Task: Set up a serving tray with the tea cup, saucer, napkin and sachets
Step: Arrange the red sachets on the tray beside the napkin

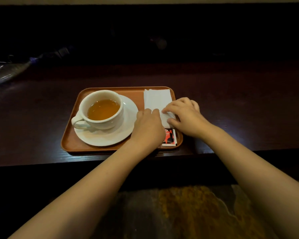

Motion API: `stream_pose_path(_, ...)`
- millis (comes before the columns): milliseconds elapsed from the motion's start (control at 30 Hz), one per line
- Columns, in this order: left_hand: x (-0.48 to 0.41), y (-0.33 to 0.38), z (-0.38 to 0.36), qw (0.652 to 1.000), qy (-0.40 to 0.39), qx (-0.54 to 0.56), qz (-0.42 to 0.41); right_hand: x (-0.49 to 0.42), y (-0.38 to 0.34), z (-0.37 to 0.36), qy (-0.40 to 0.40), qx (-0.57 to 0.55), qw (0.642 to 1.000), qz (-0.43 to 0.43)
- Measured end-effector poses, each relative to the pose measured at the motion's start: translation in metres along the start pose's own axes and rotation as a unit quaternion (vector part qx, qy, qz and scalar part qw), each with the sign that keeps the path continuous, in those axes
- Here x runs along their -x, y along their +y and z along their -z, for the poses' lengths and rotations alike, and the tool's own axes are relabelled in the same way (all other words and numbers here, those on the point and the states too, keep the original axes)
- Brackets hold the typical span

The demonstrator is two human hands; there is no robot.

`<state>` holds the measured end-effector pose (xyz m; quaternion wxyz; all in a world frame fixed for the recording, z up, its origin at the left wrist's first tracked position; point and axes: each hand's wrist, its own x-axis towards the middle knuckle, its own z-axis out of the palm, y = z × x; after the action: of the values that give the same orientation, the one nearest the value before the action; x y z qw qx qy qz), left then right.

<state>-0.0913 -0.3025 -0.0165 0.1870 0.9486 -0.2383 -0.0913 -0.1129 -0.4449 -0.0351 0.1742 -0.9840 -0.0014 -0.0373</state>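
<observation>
A brown tray (69, 137) lies on the dark counter. On its left half a white cup (102, 109) full of amber tea stands on a white saucer (128, 121), handle pointing front left. A white folded napkin (156, 100) lies along the tray's right side. My right hand (185, 116) pinches the napkin's near end between thumb and fingers. My left hand (148, 126) rests fingertips down on the napkin's near left edge. A red, black and white sachet (170, 138) lies at the tray's front right corner, partly under my left hand.
The dark wooden counter (240, 104) runs left to right, its front edge just below the tray. A crinkled shiny plastic wrap (5, 71) lies at the far left. Patterned stone floor (188, 213) shows below the counter.
</observation>
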Motion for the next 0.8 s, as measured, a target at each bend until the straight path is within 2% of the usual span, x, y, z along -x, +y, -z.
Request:
stream_pose_path(100,-0.006,-0.001,-0.003,1.0,-0.011,-0.028,-0.002,-0.005,0.004,-0.003,0.0,-0.001,1.0,0.008)
stream_pose_path(333,-0.012,0.001,-0.003,1.0,-0.004,-0.015,-0.018,-0.006,0.011,-0.005,0.012,-0.01,1.0,-0.005)
stream_pose_path(533,0.013,-0.012,0.01,0.992,0.051,0.113,0.004,0.017,0.0,0.007,0.068,-0.1,0.993,0.01)
stream_pose_path(700,0.043,-0.02,0.012,0.972,0.008,0.227,0.059,0.04,-0.003,0.014,-0.043,-0.097,0.994,0.034)
stream_pose_path(800,0.05,-0.018,0.008,0.967,-0.006,0.248,0.067,0.041,-0.003,0.014,-0.066,-0.094,0.993,0.032)
